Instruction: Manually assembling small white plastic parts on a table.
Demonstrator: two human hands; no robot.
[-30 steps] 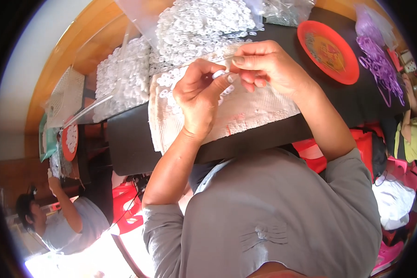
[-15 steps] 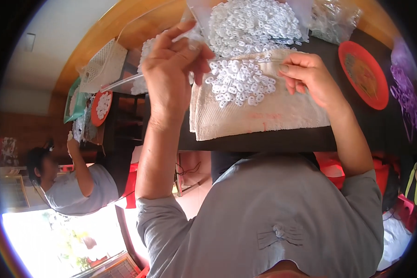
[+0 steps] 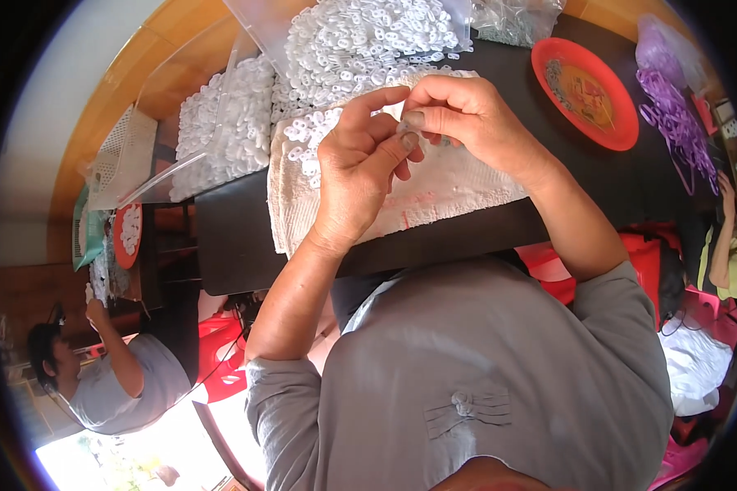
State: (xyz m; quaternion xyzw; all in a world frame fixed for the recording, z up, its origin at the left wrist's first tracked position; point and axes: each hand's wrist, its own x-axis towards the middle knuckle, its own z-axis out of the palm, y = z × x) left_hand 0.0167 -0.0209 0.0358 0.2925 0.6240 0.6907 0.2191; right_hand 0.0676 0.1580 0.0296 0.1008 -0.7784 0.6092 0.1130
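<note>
My left hand and my right hand meet above a folded cream towel. Both are closed in a pinch, thumb tips almost touching. Between them shows a tiny pale bit, too small and too covered to name. Beside my left hand, on the towel, lies a heap of small white oval plastic pieces with two holes, partly covered by that hand. Beyond the towel, more of these pieces spill from a clear plastic box.
Left of the towel stands a second clear box of white pieces, near a white basket. To the right are a red oval plate with small items, purple ribbons and a clear bag. A co-worker works at far left.
My left hand has come down and right from its raised place near the box, and now meets my right hand over the towel. The whole view has shifted.
</note>
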